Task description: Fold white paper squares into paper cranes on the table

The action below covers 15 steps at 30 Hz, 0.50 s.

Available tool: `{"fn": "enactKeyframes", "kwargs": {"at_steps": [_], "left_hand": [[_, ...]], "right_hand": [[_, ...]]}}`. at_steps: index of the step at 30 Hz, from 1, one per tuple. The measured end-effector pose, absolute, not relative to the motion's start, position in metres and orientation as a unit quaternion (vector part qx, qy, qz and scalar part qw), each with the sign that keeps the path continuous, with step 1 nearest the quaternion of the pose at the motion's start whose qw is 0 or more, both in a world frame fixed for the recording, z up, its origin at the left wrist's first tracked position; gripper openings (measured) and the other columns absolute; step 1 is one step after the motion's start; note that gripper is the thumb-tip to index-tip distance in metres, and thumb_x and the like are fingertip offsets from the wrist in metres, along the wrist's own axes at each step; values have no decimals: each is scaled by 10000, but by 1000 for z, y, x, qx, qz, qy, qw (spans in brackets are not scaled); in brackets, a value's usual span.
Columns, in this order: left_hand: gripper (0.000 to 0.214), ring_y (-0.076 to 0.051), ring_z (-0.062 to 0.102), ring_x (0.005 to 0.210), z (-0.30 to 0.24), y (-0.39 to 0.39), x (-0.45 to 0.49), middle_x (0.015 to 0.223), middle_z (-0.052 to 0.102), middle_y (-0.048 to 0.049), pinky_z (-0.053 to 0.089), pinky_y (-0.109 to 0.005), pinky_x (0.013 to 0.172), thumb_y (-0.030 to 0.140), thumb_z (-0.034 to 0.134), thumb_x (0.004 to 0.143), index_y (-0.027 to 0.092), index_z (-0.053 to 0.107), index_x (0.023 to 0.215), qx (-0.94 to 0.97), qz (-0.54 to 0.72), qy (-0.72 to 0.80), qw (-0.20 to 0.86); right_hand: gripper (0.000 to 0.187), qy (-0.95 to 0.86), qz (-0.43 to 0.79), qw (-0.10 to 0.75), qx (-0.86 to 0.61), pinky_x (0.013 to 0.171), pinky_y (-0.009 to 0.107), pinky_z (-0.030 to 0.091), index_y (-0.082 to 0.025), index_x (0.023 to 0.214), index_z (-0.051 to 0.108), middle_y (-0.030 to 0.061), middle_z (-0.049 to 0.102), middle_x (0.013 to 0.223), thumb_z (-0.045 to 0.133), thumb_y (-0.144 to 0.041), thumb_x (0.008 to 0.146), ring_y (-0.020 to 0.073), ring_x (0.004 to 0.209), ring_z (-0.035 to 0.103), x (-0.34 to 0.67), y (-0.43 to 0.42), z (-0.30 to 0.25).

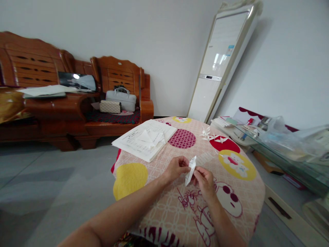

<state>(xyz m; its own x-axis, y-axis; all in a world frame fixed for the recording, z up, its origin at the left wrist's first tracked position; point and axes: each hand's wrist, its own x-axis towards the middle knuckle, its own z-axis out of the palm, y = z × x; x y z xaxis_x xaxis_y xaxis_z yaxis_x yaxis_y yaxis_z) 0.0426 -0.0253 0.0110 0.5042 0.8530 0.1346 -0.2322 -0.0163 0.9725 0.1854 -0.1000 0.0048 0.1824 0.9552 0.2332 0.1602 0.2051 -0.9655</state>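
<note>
A narrow folded piece of white paper (190, 171) stands tilted between my hands, above the cloth-covered table (164, 192). My left hand (179, 168) pinches its left side between thumb and fingers. From the other side, my right hand (204, 179) grips its lower right edge with thumb and forefinger. Several white folded paper cranes (214, 136) lie together at the far right of the table. At the far left is a stack of printed sheets (138, 140), with folded white paper pieces (151, 138) on top.
To the right, a glass-topped stand (279, 164) holds plastic bags (279, 132) and small items. Behind the table stands a tall white air conditioner (214, 65). A wooden chair (118, 79) at the left bears a grey bag (123, 98) and a quilted purse (110, 106).
</note>
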Motion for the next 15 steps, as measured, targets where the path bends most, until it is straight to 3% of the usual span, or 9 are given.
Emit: {"fn": "enactKeyframes", "kwargs": {"at_steps": [4,8,15], "left_hand": [[209,-79,488,557,12,-25,43,613,554,26,364,-200,543,213,747,598,117,597,707,615,428,269,606],[193,-88,495,572,11,-25,42,635,562,22,369,-205,551,221,722,627,119,607,743,635,420,267,591],[107,-104,509,580,23,-33,39,636,589,5,368,-208,545,218,671,664,124,625,688,693,402,330,500]], "right_hand": [[237,-538,323,557,-544,453,200,322,-150,665,637,-42,488,509,622,-350,792,97,475,431,187,-99,2],[267,-519,353,570,-531,509,212,402,-149,647,654,-15,557,571,634,-373,790,123,540,497,188,-97,1],[241,-479,401,589,-512,515,238,449,-153,784,734,2,619,580,660,-382,783,151,534,547,185,-99,4]]}}
